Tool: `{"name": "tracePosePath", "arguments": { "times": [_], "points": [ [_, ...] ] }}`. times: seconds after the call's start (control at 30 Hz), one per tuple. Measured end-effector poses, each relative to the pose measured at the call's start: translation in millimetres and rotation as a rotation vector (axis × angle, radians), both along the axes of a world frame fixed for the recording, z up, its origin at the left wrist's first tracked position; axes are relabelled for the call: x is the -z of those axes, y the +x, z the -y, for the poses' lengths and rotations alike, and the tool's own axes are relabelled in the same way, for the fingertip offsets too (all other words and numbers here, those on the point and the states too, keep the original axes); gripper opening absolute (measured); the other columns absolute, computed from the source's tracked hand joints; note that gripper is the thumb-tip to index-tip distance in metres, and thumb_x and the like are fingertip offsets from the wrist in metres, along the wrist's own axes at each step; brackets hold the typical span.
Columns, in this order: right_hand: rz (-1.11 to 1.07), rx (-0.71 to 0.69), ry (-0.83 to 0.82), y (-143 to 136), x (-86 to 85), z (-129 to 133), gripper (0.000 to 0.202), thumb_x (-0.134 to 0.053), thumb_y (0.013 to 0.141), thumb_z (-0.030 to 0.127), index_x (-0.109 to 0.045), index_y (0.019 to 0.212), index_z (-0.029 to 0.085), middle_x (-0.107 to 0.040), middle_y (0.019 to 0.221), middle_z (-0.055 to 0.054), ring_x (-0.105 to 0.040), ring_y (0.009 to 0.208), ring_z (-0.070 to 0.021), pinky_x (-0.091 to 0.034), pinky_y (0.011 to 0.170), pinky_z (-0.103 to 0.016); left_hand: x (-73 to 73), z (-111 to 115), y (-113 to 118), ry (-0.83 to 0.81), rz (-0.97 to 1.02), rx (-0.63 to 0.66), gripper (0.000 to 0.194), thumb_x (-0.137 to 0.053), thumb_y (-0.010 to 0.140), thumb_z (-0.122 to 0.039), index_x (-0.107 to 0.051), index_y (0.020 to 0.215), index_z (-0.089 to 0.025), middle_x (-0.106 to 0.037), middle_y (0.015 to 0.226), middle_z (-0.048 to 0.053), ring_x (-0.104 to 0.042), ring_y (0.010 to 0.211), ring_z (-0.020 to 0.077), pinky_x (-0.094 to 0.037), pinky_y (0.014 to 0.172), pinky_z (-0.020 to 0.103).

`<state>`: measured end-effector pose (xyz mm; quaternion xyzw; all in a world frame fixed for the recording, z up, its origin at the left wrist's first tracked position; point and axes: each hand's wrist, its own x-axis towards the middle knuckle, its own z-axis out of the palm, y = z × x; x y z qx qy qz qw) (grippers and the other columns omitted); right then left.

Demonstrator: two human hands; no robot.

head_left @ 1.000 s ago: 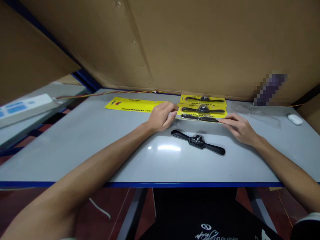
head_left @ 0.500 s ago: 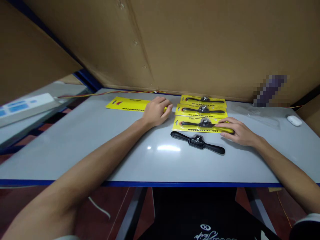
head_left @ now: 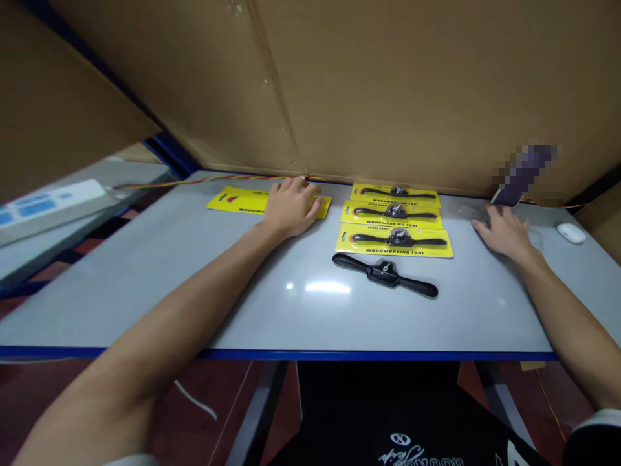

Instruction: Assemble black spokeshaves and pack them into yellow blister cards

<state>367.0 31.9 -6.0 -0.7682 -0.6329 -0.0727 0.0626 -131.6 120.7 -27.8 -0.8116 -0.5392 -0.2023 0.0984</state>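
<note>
My left hand [head_left: 292,208] lies with its fingers spread over a yellow backing card [head_left: 237,200], covering part of it. At the right, my right hand [head_left: 507,232] is over a clear plastic package [head_left: 470,212], its fingers apart and the tips at the plastic; part of the package is hidden beneath it. Between the hands, three spokeshaves on yellow cards form a column: a back one [head_left: 395,195], a middle one [head_left: 392,213] and a front one [head_left: 395,240]. A loose black spokeshave [head_left: 385,272] lies slanted in front of them.
A pixelated dark phone-like object [head_left: 521,178] leans at the back, just beyond my right hand. A white rounded case [head_left: 571,233] sits at the far right. Cardboard walls [head_left: 388,90] enclose the table [head_left: 242,310]. To the left are a power strip [head_left: 53,207] and a cable [head_left: 194,182].
My right hand has left the front carded spokeshave and moved right and back to the clear plastic. My left hand has shifted slightly left and back on the yellow card.
</note>
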Motion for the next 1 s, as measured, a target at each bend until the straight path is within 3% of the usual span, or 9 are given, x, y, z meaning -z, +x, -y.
{"name": "tracePosePath", "arguments": {
  "times": [0.13,0.27,0.37,0.47,0.67,0.73,0.87,1.0],
  "points": [
    [0.015,-0.067,0.024,-1.3,-1.0,0.5,0.061,-0.043,0.103,0.053,-0.065,0.145,0.015,-0.066,0.136,-0.027,-0.065,0.119,-0.0465,-0.05,0.099,-0.068,0.0,-9.8,-17.5,-0.037,-0.009,-0.058,0.045,-0.041,0.101,-0.046,-0.071,0.118,-0.018,-0.066,0.119,0.021,-0.057,0.119,0.042,-0.043,0.102,0.059],
    [0.005,-0.17,0.097,-12.8,-9.0,6.4,0.053,-0.046,0.102,0.051,-0.075,0.13,0.017,-0.069,0.13,-0.023,-0.066,0.114,-0.045,-0.053,0.095,-0.063,0.2,-14.5,-25.8,-0.076,-0.025,-0.069,0.044,-0.042,0.1,-0.048,-0.072,0.113,-0.018,-0.068,0.113,0.019,-0.059,0.114,0.0404,-0.046,0.098,0.057],
    [-0.069,-0.225,0.26,-29.3,-18.3,16.3,0.049,-0.053,0.101,0.054,-0.076,0.126,0.019,-0.07,0.13,-0.022,-0.063,0.118,-0.0463,-0.049,0.098,-0.064,-4.1,-10.6,-19.5,-0.066,-0.02,0.029,0.045,-0.041,0.1,-0.046,-0.073,0.113,-0.016,-0.067,0.113,0.02,-0.059,0.11,0.0388,-0.047,0.098,0.056],
    [-0.161,-0.376,0.387,-57.5,-23.0,33.0,0.039,-0.06,0.101,0.053,-0.075,0.118,0.022,-0.072,0.129,-0.02,-0.064,0.117,-0.0433,-0.046,0.102,-0.061,-10.8,-1.5,-4.9,-0.008,-0.002,0.186,0.045,-0.04,0.101,-0.045,-0.073,0.111,-0.017,-0.067,0.11,0.019,-0.059,0.107,0.036,-0.048,0.1,0.054],
    [-0.249,-0.817,0.313,-134.4,-10.0,76.5,0.035,-0.071,0.096,0.06,-0.071,0.099,0.026,-0.078,0.118,-0.013,-0.071,0.107,-0.0343,-0.054,0.091,-0.051,-18.1,15.7,16.3,0.04,-0.016,0.396,0.048,-0.033,0.105,-0.048,-0.072,0.103,-0.021,-0.069,0.099,0.015,-0.061,0.095,0.0308,-0.051,0.092,0.047],
    [-0.23,-0.884,0.258,-150.0,-4.9,85.6,0.035,-0.071,0.096,0.061,-0.071,0.095,0.026,-0.079,0.112,-0.013,-0.073,0.1,-0.0318,-0.056,0.087,-0.049,-19.9,19.5,16.4,0.013,-0.002,0.441,0.048,-0.033,0.105,-0.051,-0.071,0.099,-0.022,-0.07,0.097,0.014,-0.063,0.092,0.0295,-0.051,0.089,0.045],
    [-0.253,-0.996,0.159,-153.2,-7.6,91.4,0.036,-0.068,0.099,0.058,-0.074,0.104,0.024,-0.078,0.124,-0.016,-0.073,0.109,-0.0331,-0.06,0.093,-0.052,-29.3,28.3,13.1,0.018,0.047,0.424,0.051,-0.031,0.105,-0.053,-0.072,0.098,-0.023,-0.072,0.095,0.014,-0.066,0.089,0.0291,-0.052,0.087,0.044],
    [-0.26,-1.092,0.025,-140.3,-20.8,92.9,0.036,-0.063,0.101,0.035,-0.07,0.134,0.023,-0.06,0.158,-0.016,-0.064,0.136,-0.0356,-0.056,0.11,-0.058,-44.9,41.2,16.6,0.006,-0.02,0.454,0.055,-0.03,0.104,-0.056,-0.073,0.099,-0.023,-0.075,0.096,0.013,-0.068,0.089,0.0291,-0.053,0.085,0.044]
  ]
}}
